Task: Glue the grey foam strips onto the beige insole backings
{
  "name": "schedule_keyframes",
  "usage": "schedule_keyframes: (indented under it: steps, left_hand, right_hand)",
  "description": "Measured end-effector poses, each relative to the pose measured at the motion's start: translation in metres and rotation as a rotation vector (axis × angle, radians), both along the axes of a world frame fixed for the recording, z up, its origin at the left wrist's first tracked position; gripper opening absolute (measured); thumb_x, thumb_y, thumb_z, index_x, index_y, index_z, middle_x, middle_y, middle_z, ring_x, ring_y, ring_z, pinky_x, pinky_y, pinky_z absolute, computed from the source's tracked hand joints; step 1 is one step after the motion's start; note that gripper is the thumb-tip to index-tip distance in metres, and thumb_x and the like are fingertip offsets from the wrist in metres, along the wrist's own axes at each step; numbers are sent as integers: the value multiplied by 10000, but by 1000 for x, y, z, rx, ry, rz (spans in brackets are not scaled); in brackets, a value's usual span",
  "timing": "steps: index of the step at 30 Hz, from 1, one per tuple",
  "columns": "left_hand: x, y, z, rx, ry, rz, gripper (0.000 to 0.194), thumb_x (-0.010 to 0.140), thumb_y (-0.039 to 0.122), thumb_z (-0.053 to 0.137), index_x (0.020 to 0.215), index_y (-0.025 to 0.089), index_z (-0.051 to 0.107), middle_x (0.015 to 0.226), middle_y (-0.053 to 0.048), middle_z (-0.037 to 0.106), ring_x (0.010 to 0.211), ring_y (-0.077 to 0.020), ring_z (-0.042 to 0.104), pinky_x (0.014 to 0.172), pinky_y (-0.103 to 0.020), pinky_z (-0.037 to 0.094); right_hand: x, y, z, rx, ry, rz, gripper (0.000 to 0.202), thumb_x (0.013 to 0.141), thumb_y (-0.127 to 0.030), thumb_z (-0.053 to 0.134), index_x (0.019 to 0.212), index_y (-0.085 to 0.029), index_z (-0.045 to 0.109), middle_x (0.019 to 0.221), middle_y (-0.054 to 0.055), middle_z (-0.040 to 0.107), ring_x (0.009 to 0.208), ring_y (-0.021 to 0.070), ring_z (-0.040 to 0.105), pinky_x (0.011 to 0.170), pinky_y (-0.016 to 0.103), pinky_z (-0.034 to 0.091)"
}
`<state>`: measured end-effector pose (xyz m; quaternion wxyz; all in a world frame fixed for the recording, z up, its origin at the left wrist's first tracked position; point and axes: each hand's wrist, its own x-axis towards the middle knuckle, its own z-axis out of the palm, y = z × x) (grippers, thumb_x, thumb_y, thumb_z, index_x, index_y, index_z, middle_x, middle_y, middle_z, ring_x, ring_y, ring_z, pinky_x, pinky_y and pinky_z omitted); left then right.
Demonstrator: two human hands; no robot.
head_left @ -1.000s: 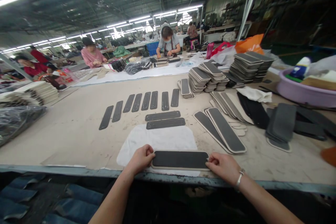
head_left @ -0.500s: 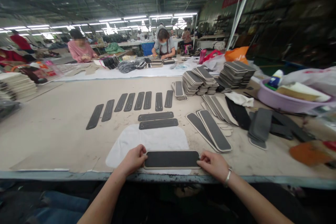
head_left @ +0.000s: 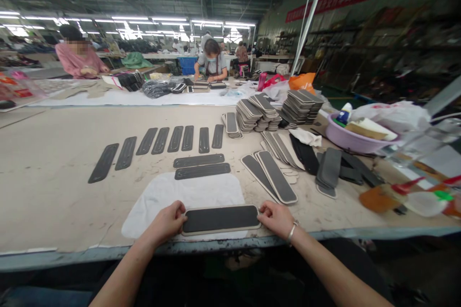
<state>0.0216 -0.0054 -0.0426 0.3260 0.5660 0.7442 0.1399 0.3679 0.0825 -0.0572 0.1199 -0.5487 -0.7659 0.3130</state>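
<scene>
A long dark panel with rounded corners and a beige border point(head_left: 221, 218) lies level at the table's front edge, over a white cloth point(head_left: 194, 192). My left hand point(head_left: 173, 219) pinches its left end, and my right hand point(head_left: 275, 218) pinches its right end. Beyond the cloth, two dark strips point(head_left: 201, 171) with glossy lines on them lie crosswise. Farther back several similar strips point(head_left: 175, 139) stand in a slanting row. To the right, two beige-edged panels point(head_left: 277, 177) overlap in a fan.
Stacks of panels point(head_left: 248, 112) stand at the back right, near a purple basin point(head_left: 349, 139). Loose dark pieces point(head_left: 328, 170) and a bottle of amber liquid point(head_left: 378, 198) lie at right. Two co-workers sit across, one in a pink top point(head_left: 77, 60).
The view has swung to the right, so everything sits farther left in the picture. Both hands keep their pinch on the panel's ends, and the strips have not moved on the table.
</scene>
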Motion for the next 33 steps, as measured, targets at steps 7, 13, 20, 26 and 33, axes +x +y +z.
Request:
schedule_keyframes:
  steps: [7, 13, 20, 26, 33]
  left_hand:
    - [1, 0, 0, -17, -9, 24, 68, 730, 207, 482, 789, 224, 453, 516, 66, 588, 539, -135, 580, 566, -222, 358]
    - [0, 2, -3, -39, 38, 20, 67, 736, 225, 476, 795, 219, 447, 519, 68, 573, 534, -136, 587, 539, -217, 360]
    - [-7, 3, -13, -38, 23, 15, 64, 747, 227, 468, 802, 222, 436, 525, 79, 545, 523, -126, 593, 525, -210, 363]
    - [-3, 2, -8, -50, -10, 20, 58, 756, 217, 466, 808, 217, 438, 539, 71, 569, 515, -121, 585, 541, -212, 372]
    - [11, -2, 18, -9, 192, 42, 111, 777, 172, 482, 886, 188, 501, 655, 14, 628, 703, -152, 621, 663, -240, 417]
  right_hand:
    - [-9, -17, 21, 178, -13, 88, 292, 825, -329, 490, 1030, -157, 606, 852, 76, 683, 800, 211, 622, 753, 335, 465]
    - [-84, -76, 20, 297, 94, 503, 804, 821, -523, 512, 1429, -84, 223, 1491, 153, 203, 1369, 284, 161, 1110, 458, 202]
    - [-106, -71, 7, 222, 30, 572, 745, 887, -560, 340, 1430, -68, 205, 1505, 148, 117, 1390, 243, 29, 1128, 465, 64]
    - [-26, -37, -7, 230, -196, 394, 773, 853, -545, 428, 1446, -118, 174, 1507, 109, 136, 1381, 252, 122, 1120, 457, 134]
    - [-8, -36, -37, 430, -293, 303, 715, 864, -524, 391, 1428, -113, 236, 1488, 105, 224, 1372, 245, 165, 1090, 483, 193]
